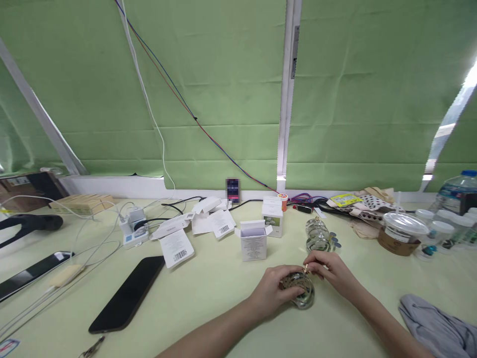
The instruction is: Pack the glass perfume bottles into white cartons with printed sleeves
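Observation:
My left hand (269,293) is closed around a round, flattened clear glass bottle (306,298), which looks like a perfume bottle, and holds it against the table. At its gold-coloured neck, my right hand (331,271) is pinching with thumb and fingertips. Whether those fingers hold a separate small part is hidden. Just beyond the right hand stand several similar glass bottles (316,229) in a row, with small dark round pieces (335,240) beside them. An open white carton (254,247) with raised flaps stands ahead of my left hand.
Behind the open carton is another white box (273,222). Flattened white cartons (178,247), a black phone (128,293) and a power strip (134,237) lie leftward. To the right are a lidded cup (400,236), clear jars (439,233) and grey cloth (436,323).

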Tool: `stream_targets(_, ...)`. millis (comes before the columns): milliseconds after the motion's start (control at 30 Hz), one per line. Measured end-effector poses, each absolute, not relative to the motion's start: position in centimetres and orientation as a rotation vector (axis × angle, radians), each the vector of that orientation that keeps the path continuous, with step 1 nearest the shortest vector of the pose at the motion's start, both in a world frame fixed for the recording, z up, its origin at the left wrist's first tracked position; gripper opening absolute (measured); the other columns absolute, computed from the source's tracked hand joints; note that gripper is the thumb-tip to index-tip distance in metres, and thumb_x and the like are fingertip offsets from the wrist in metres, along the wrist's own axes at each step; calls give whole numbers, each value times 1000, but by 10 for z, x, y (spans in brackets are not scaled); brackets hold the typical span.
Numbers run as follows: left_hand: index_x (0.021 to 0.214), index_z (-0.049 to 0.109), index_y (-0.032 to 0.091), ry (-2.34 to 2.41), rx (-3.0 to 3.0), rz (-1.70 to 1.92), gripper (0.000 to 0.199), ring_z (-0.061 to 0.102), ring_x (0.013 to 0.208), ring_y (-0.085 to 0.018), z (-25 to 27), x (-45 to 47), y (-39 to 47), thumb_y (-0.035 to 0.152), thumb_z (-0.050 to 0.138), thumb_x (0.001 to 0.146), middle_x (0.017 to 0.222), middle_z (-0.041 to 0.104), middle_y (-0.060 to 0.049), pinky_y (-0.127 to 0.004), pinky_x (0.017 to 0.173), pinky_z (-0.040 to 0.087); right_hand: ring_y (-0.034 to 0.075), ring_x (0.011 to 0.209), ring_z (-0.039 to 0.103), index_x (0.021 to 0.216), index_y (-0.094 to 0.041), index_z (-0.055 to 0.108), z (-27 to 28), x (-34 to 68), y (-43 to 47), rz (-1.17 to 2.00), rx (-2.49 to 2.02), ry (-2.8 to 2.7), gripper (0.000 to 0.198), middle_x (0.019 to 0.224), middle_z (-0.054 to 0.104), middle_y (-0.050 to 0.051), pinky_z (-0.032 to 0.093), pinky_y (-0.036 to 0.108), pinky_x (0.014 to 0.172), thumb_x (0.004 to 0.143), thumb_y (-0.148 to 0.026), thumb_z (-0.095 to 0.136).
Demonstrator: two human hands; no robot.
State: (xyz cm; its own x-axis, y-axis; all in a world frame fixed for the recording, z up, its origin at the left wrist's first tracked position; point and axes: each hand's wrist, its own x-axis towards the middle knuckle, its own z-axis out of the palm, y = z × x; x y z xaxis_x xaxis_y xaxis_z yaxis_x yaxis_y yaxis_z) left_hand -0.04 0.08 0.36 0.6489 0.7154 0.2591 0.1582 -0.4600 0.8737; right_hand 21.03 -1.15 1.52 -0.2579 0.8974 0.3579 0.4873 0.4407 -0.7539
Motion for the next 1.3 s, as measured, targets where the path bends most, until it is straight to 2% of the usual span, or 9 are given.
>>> stream_targets(167,117,65,25,670,1961,786,40,62,100,-22,4,1,1,29,69,78,112,69,-4,-29,92,45,13,50,50,74,-19,64,11,214,-9,735,-1147,-1888,32,58,56,-1,39,25,51,89,-44,50)
stream_targets(367,115,66,21,687,1860,801,40,63,95,-23,1,3,4,31,70,77,110,70,-5,-29,84,49,16,57,59,94,-18,65,9,221,-5,832,-1068,-1786,40,70,64,4,47,28,55,92,-49,40)
stream_targets(500,114,67,21,691,1789,816,41,63,92,-22,-3,3,7,31,71,75,108,71,-5,-29,81,49,17,61,62,89,-20,67,13,220,-7,799,-1121,-1837,26,73,67,4,50,28,59,89,-40,51)
stream_targets(600,113,68,20,699,1714,801,42,63,87,-20,-5,3,7,33,73,73,105,71,-5,-30,80,50,16,55,60,82,-20,65,12,216,-7,798,-1188,-1824,21,65,64,1,48,27,55,86,-37,53)
stream_targets(733,112,68,18,685,1578,768,47,63,82,-20,-6,6,7,36,76,69,100,70,-7,-31,72,53,15,49,56,74,-20,62,8,213,-6,779,-1248,-1825,22,57,59,-1,44,26,50,86,-37,53)
stream_targets(867,110,68,15,650,1356,772,56,64,79,-21,-6,9,7,38,81,61,101,67,-10,-31,62,56,16,53,57,82,-22,62,10,219,-5,636,-1307,-1871,28,61,61,0,45,28,54,92,-41,43)
stream_targets(1067,106,70,14,593,1291,813,54,66,87,-24,-3,9,10,39,84,59,113,66,-14,-33,67,56,21,75,62,80,-26,63,11,234,-2,214,-1441,-1936,27,83,66,4,47,33,70,93,-40,43)
stream_targets(1200,101,72,15,599,1287,914,48,65,94,-23,-2,10,10,34,84,60,113,67,-13,-33,79,52,21,76,63,80,-25,65,5,236,2,263,-1460,-2030,27,87,64,5,47,34,71,92,-35,44)
stream_targets(1300,100,72,15,627,1261,950,46,66,86,-21,-4,11,11,32,84,59,108,69,-13,-33,75,52,22,78,63,82,-24,67,-1,235,5,365,-1486,-2068,16,86,66,5,47,35,71,87,-32,53)
